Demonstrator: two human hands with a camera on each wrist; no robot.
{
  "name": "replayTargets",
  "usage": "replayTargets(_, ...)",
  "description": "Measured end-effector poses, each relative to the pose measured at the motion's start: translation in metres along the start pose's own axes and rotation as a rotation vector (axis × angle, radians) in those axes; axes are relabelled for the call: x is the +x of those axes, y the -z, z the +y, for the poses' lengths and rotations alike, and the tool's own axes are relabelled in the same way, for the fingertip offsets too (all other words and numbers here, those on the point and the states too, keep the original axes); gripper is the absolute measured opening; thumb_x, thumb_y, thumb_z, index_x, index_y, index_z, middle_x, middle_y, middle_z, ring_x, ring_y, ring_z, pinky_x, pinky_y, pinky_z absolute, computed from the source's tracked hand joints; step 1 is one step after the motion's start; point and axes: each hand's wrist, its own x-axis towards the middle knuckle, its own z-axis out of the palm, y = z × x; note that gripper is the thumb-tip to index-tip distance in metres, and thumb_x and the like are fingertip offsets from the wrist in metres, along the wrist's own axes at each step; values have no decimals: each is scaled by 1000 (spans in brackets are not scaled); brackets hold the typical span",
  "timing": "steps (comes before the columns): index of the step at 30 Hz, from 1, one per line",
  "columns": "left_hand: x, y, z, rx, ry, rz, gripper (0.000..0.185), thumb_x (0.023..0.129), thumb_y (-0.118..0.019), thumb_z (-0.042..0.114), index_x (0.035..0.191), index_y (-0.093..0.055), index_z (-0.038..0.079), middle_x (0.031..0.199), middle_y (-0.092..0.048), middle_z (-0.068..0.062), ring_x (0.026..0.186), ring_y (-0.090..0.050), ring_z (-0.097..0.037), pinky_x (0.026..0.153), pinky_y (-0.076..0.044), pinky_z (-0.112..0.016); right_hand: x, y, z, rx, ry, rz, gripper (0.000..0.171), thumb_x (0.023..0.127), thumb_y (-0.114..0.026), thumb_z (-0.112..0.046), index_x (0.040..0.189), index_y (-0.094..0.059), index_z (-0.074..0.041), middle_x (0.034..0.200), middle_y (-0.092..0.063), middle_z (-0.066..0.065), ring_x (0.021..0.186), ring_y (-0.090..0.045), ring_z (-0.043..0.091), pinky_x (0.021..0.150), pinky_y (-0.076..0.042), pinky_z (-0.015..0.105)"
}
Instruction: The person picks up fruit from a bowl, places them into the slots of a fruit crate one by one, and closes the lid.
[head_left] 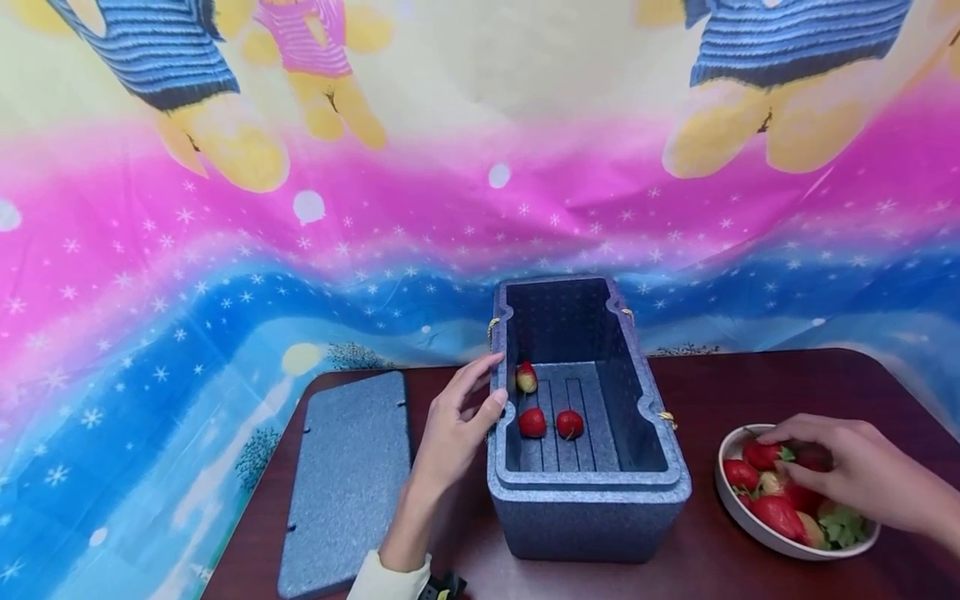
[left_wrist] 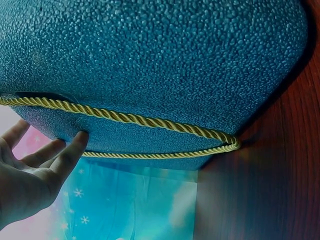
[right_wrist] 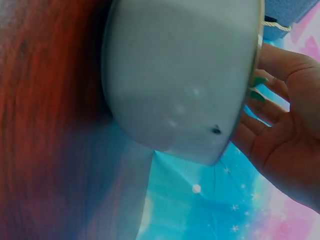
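Left hand [head_left: 452, 429] loose against box [head_left: 585, 531], right hand [head_left: 858, 475] (grip unclear) at strawberries [head_left: 778, 517] in bowl [right_wrist: 180, 75].

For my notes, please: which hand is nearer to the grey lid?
Left: the left hand touches the box, just right of the lid; the right hand is over the bowl.

Left hand [left_wrist: 31, 181] against gold-roped box [left_wrist: 175, 60]

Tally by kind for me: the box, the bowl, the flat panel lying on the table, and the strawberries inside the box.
Box: 1
Bowl: 1
Flat panel: 1
Strawberries inside the box: 3
Total: 6
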Motion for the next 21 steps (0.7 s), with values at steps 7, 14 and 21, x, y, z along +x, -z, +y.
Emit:
replayTargets(7,-1,1,1,1,-4,1,46,107,-67,34,152,-59,39,161,-54,5,147,-57,-26,108,-57,-57,1,14,1,-17,84,171,59,58,-98,6,105,-78,-24,97,-76,-3,78,-54,-18,59,-45,7)
replayTargets(14,-1,2,0,-7,-8,4,45,107,-67,34,151,-60,38,162,-54,4,147,-57,-26,108,-56,-58,10,33,1,29,133,291,76,51,-96,11,113,-79,-30,110,-69,-26,108,-46,-35,74,-46,-3)
replayTargets(21,-1,0,0,-4,-13,-1,47,107,-67,33,153,-58,36,163,-52,2,147,-57,-28,108,-57,-57,18,43,-5,29,138,311,77,51,-95,12,113,-81,-32,109,-72,-23,108,-46,-36,75,-46,-3)
